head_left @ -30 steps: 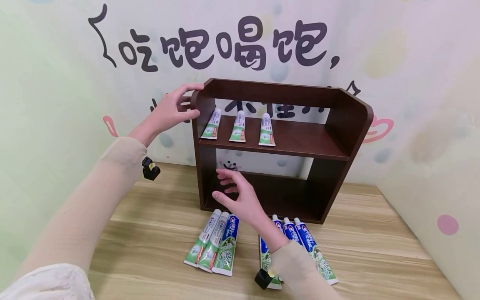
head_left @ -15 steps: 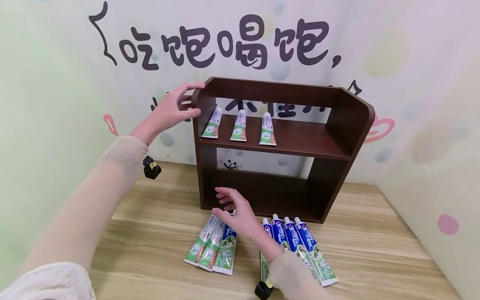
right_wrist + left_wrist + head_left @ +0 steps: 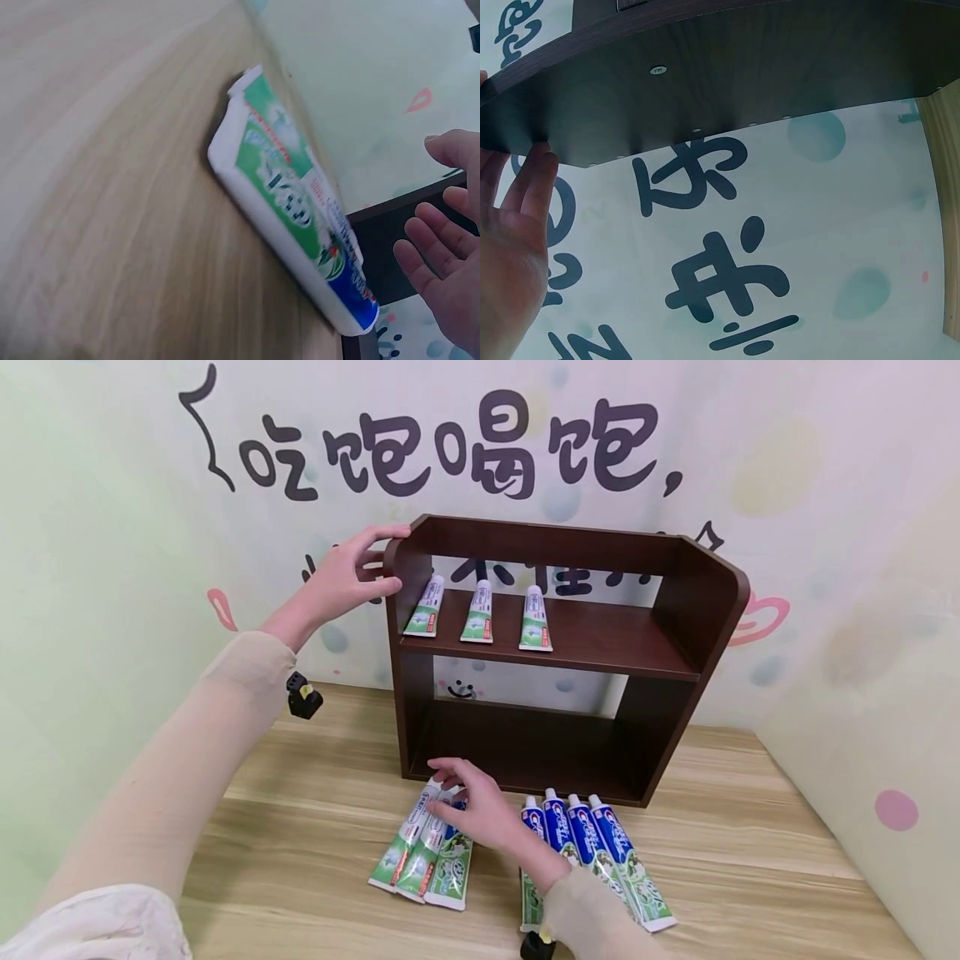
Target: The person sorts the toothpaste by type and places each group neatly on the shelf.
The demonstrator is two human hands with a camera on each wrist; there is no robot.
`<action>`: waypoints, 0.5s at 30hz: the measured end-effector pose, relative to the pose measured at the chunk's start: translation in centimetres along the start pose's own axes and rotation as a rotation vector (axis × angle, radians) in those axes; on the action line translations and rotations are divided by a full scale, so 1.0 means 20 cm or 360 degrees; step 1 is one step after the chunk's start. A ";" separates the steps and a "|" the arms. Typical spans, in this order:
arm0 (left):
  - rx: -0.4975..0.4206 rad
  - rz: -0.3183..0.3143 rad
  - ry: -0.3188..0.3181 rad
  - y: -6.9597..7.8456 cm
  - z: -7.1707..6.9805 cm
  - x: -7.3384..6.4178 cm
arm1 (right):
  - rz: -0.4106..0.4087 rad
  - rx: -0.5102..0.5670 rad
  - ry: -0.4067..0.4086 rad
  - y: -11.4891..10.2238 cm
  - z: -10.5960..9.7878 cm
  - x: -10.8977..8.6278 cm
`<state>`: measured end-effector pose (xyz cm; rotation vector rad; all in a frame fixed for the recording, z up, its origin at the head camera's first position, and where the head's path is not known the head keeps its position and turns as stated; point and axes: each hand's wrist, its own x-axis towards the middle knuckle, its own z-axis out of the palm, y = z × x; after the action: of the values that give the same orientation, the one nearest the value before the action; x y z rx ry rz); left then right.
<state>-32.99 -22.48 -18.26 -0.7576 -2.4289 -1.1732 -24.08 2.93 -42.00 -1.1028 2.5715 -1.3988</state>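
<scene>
My left hand [image 3: 341, 578] grips the upper left side panel of a dark brown two-tier shelf [image 3: 592, 631], thumb at its front edge; in the left wrist view, fingers [image 3: 536, 176] touch the panel's outer face. Lower down, my right hand [image 3: 480, 806] hovers over the left group of toothpaste tubes, fingers loosely bent and holding nothing. That group has two white-green toothpaste tubes [image 3: 396, 860] and one blue-green toothpaste tube [image 3: 450, 872], its upper part partly hidden by the hand. In the right wrist view, the blue-green tube lies apart from the open right hand [image 3: 450, 240].
Three white-green tubes lean spaced along the upper tier, including a middle tube [image 3: 477, 614]. Several blue-green tubes [image 3: 637, 885] lie on the wooden table [image 3: 300, 860] at right, partly behind my right forearm. A printed wall [image 3: 337, 527] stands behind the shelf.
My right hand has come down from in front of the lower tier to above the left group of tubes. My left hand stays at the shelf's side.
</scene>
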 end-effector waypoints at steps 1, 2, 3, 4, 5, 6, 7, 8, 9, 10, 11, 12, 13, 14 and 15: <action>0.0000 -0.0004 0.0000 0.00 0.00 0.00 | 0.0008 -0.0021 -0.0018 0.01 0.00 0.00; 0.0001 -0.0005 0.0000 0.00 0.00 0.00 | 0.0017 -0.0043 -0.0039 0.01 0.00 0.00; 0.0002 -0.0009 0.0000 0.00 0.00 0.00 | 0.0030 -0.0066 -0.0061 0.01 0.00 0.00; 0.0003 -0.0012 -0.0001 0.00 0.00 0.00 | 0.0050 -0.0094 -0.0087 0.02 0.00 0.00; 0.0001 -0.0015 -0.0003 -0.01 0.00 0.00 | 0.0061 -0.0119 -0.0114 0.02 0.00 0.00; 0.0002 -0.0017 -0.0004 -0.01 0.00 0.00 | 0.0066 -0.0144 -0.0142 0.03 0.00 0.00; 0.0001 -0.0017 -0.0007 -0.01 0.00 0.00 | 0.0066 -0.0170 -0.0170 0.03 0.00 0.01; 0.0000 -0.0017 -0.0010 -0.01 0.00 0.00 | 0.0060 -0.0194 -0.0199 0.03 0.00 0.01; -0.0001 -0.0015 -0.0012 -0.01 0.00 0.00 | 0.0050 -0.0221 -0.0229 0.03 -0.01 0.02; 0.0001 -0.0015 -0.0012 -0.01 0.00 0.00 | 0.0040 -0.0240 -0.0261 0.03 -0.02 0.02; 0.0004 -0.0015 -0.0012 -0.01 0.00 0.00 | 0.0032 -0.0254 -0.0293 0.03 -0.02 0.02; 0.0009 -0.0014 -0.0011 0.00 0.00 0.00 | 0.0023 -0.0268 -0.0326 0.03 -0.03 0.03; 0.0014 -0.0013 -0.0009 0.00 0.00 0.00 | 0.0018 -0.0291 -0.0359 0.02 -0.03 0.04; 0.0018 -0.0012 -0.0008 0.00 0.00 0.00 | 0.0016 -0.0309 -0.0392 0.02 -0.04 0.04; 0.0018 -0.0011 -0.0006 0.00 0.00 0.00 | 0.0016 -0.0329 -0.0425 0.01 -0.04 0.05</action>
<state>-32.99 -22.50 -18.27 -0.7490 -2.4411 -1.1610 -25.17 3.08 -41.42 -1.2052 2.5616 -0.9240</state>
